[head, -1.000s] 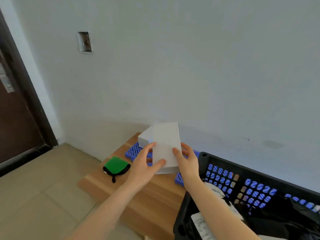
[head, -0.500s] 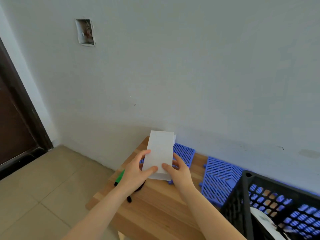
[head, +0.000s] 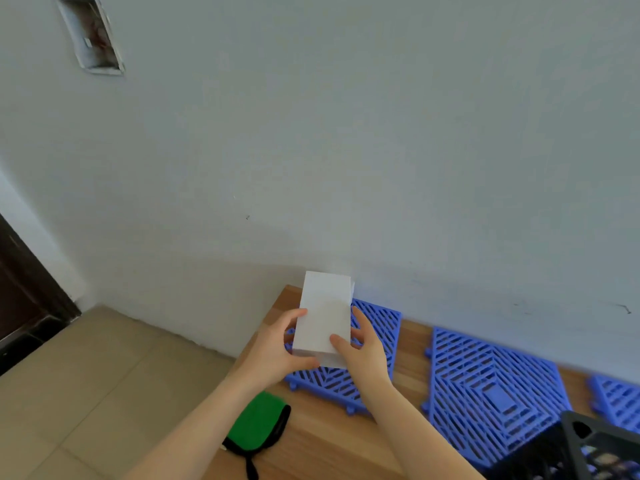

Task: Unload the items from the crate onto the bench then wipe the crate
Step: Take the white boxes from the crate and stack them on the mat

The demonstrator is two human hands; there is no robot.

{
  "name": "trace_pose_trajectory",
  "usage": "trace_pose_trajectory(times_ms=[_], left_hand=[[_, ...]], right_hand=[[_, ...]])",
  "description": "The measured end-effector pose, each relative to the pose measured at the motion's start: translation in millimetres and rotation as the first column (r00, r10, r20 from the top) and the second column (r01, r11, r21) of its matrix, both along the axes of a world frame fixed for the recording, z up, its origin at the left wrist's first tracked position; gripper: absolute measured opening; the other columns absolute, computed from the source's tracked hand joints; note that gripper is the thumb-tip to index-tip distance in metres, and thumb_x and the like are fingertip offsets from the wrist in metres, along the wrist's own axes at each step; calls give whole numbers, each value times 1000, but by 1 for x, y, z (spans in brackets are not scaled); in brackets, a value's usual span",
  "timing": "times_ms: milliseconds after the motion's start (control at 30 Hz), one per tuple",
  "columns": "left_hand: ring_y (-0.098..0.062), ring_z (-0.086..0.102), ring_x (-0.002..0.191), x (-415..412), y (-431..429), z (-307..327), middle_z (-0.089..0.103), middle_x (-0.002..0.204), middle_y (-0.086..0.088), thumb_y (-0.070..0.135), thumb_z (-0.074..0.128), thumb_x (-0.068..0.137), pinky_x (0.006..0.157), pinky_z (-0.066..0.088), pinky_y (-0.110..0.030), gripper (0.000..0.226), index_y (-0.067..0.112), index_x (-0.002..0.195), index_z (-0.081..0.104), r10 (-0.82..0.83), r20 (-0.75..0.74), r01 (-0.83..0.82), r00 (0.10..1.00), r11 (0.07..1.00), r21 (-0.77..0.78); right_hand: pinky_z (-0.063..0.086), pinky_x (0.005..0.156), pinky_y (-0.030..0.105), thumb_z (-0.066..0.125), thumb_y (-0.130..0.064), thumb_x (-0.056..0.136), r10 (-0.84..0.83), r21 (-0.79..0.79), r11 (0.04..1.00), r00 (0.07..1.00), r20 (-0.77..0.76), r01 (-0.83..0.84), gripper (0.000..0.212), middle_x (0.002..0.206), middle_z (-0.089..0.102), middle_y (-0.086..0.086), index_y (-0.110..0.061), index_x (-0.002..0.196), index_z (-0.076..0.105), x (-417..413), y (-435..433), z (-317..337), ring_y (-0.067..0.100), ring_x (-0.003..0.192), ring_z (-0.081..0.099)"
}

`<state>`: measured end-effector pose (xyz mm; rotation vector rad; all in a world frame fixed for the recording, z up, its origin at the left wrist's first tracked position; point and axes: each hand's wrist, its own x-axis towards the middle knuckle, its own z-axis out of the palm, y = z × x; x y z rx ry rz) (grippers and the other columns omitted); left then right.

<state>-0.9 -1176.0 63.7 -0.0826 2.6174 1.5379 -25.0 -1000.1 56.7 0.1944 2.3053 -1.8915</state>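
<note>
Surface: wooden bench [head: 322,445] set against a pale wall [head: 346,150]. Beige tiled floor [head: 104,375] lies to the left, with a dark door [head: 20,289] at the far left and a rough recess [head: 91,36] high in the wall.

On the bench: three blue grid tiles along the wall, left [head: 379,327], middle [head: 491,393] and right [head: 616,400], and a green pouch [head: 258,424] near the front edge.

Grip: my left hand [head: 277,351] and right hand [head: 363,351] clasp the white box [head: 323,323] from either side, thumbs on top. The box is over the left tile; I cannot tell whether it touches.

Change from 0.5 s ago: same two-handed hold. The pouch is no longer hidden behind my left hand. The black crate [head: 595,448] has shrunk to a corner at lower right, and the right tile has come into view.

Edges: the box's far end is near the wall, and the bench's left end is just beside my left hand. Bare wood shows between the left and middle tiles, and between pouch and crate.
</note>
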Motion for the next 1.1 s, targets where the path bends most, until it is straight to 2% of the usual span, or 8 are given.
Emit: trace_pose_trajectory(times_ms=[167,333,500,600,700,933,1000,1100], left_hand=[[-9,56,114,-52,-6,-27,50,133,9,4,84,69,81,57,-22,87,34,139,42,-31,15,31,999,999,-28],[-4,57,108,-102,-15,-52,53,130,12,8,85,69,69,47,-4,84,36,137,43,-100,34,102,994,991,-88],[-7,53,118,-142,-34,-77,54,132,12,13,86,70,78,46,-8,84,32,140,43,-158,55,164,986,978,-129],[-9,49,121,-159,-44,-87,51,133,13,18,84,74,87,45,-14,83,32,143,40,-193,41,197,980,967,-163],[-11,46,125,-170,-50,-94,49,139,11,20,81,78,96,42,-24,84,32,147,35,-220,29,221,975,961,-166],[8,48,120,-187,-59,-112,42,134,33,22,83,77,91,47,-10,101,46,150,18,-253,78,250,964,967,50],[9,46,120,-185,-66,-124,39,135,32,27,85,74,89,43,-5,106,41,152,15,-247,107,245,963,969,30],[1,47,124,-181,-71,-140,44,143,17,27,81,80,100,42,-21,100,36,154,14,-274,181,279,945,960,-1]], right_hand=[[47,61,12,69,-26,86,-22,71,997,997,69,17,63,121,58,-9,-36,141,39,-40,-6,-23,-1,89,57],[41,48,6,69,-24,86,-96,116,990,988,119,82,63,123,58,-8,-37,140,37,-77,-15,-45,-9,81,50],[41,48,2,68,-21,87,-124,150,984,980,153,101,63,116,56,-10,-32,141,37,-109,-33,-64,-2,87,55],[50,61,9,67,-20,88,-145,145,982,976,160,122,64,128,55,-6,-33,142,36,-120,-43,-72,8,104,58],[57,81,31,66,-20,89,-185,135,977,973,142,166,63,132,53,-6,-34,141,35,-127,-52,-77,13,114,58],[52,82,30,58,-32,94,-230,52,973,962,146,224,56,132,51,-8,-42,143,31,-132,-54,-85,12,113,55],[44,96,37,49,-32,98,-251,-34,964,942,222,264,50,138,48,-4,-44,143,30,-126,-48,-93,18,125,48],[36,105,42,41,-18,100,-180,-4,981,927,329,192,52,149,38,0,-37,146,27,-116,-41,-108,22,132,41]])
